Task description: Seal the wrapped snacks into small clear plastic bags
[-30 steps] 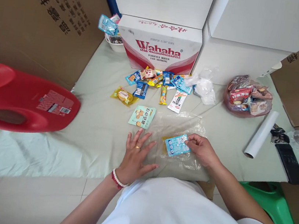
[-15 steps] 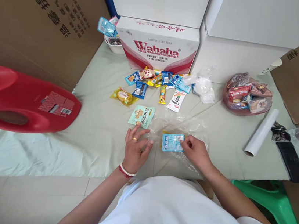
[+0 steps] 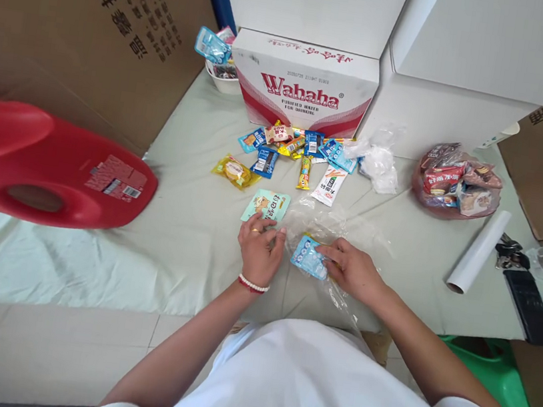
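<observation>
While the right hand [image 3: 357, 271] pinches its right end, the light-blue, rectangular plastic packet [image 3: 307, 256] extends leftward from that grip, near the pale-green, cloth-covered worktop's [image 3: 188, 219] front edge, long axis slanting nearer rightward; whether the farther left hand's [image 3: 260, 256] fingertips meet cannot be told.

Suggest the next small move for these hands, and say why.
Probably the left hand should steady the left edge of the clear bag: the right hand pinches the blue packet over or in the bag, I can't tell which, and the left hand is close beside that edge.
</observation>
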{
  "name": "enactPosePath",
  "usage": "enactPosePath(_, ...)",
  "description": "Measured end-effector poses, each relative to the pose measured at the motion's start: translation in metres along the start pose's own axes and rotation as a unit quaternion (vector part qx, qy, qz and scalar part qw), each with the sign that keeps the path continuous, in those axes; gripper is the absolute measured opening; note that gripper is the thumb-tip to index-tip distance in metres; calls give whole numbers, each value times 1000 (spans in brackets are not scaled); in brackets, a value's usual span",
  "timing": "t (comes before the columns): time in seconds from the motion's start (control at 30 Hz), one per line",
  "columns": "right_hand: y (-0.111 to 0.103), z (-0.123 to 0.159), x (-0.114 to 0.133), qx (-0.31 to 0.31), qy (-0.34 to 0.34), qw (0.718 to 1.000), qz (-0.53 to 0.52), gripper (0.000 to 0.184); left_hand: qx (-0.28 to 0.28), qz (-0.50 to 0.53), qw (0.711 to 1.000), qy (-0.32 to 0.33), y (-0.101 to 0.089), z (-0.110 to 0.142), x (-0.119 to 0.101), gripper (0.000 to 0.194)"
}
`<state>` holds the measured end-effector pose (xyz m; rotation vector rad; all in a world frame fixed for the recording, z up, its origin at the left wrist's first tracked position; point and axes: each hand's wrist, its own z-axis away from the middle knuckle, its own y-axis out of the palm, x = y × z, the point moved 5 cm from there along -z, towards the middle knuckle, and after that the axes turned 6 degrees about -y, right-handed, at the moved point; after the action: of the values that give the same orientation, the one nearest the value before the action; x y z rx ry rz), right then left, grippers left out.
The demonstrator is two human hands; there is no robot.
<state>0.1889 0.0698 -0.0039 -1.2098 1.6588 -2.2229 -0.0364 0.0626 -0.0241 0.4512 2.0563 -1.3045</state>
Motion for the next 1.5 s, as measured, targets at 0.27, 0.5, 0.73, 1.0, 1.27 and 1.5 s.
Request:
enactPosePath(0.27, -2, -8, 1, 7, -60, 998, -26, 49, 6, -43, 999, 14, 21, -33, -24, 32)
enactPosePath(0.5, 0, -7, -5, -10, -13, 999, -48, 30, -4, -43, 999, 9, 24, -36, -34, 31)
enactPosePath(0.73, -1, -1, -5, -12, 7, 992, -128, 21, 5, -98, 995, 30, 36, -45, -53, 24)
enactPosePath(1.0, -6, -3, -10, -9, 114, 959, -258, 34, 42, -113, 992, 43, 59, -50, -65, 21)
enactPosePath(1.27, 7, -7, -22, -56, 154, 945, -284, 30, 36, -73, 997, 19, 57, -53, -58, 22)
enactPosePath(1.5, 4, -11, -18, -67, 143, 956, -246, 29, 36, -59, 998, 1, 62, -55, -58, 18)
